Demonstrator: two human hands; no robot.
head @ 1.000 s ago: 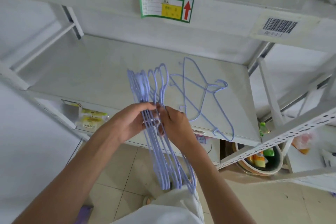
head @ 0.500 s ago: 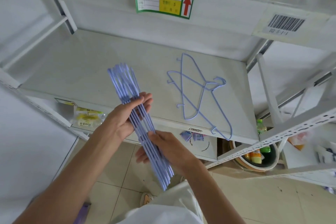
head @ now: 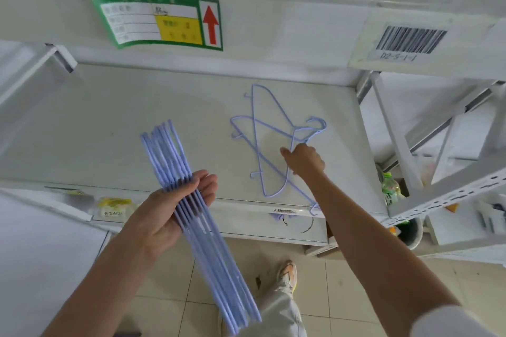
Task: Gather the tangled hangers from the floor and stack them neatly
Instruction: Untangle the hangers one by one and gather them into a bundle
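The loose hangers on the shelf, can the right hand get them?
Probably yes. The right hand is already on the loose hangers near their hooks, with nothing on the shelf blocking it. The left hand holds the bundle of hangers off to the side.

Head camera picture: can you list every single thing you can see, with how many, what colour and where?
bundle of hangers: count unclear, light blue, held over the shelf's front edge
loose hangers: two, light blue, crossed on the shelf, right of middle
shelf: one, pale grey, across the middle
green label: one, green with yellow patch and red arrow, on the beam above
barcode sticker: one, black on white, upper right beam
bottle: one, clear with green cap, lower right
floor tiles: beige, bottom
shoe: one, white and orange, on the floor
left hand: grips the bundle
right hand: holds a loose hanger near its hook
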